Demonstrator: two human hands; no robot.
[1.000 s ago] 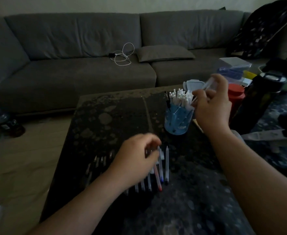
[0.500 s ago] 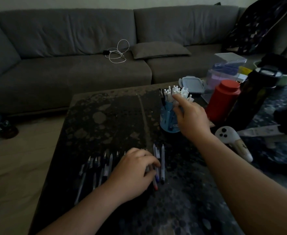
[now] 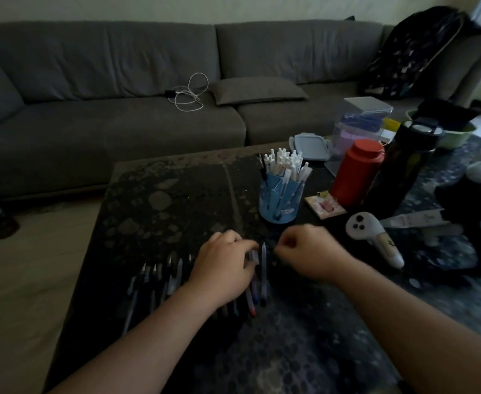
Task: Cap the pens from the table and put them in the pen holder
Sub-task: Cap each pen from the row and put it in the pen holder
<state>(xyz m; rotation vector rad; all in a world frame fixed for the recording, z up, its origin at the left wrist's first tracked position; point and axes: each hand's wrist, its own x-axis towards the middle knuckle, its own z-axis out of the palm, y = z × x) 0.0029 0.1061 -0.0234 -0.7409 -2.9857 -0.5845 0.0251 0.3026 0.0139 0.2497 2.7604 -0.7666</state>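
Over a dark mottled stone-pattern table, a person's left hand is lying across a row of thin uncapped plastic pens, its fingers curled together; whether they are pinching one is hidden. Just right of those fingertips, the right hand is hovering with fingers bunched loosely, apparently empty, though blur leaves that uncertain. Beyond both sets of knuckles, the round blue plastic pen holder is standing crowded with white-capped pens. Lifting a single pen clear of its neighbours, then lining the cap straight with the tip before pressing, looks like the surest way forward.
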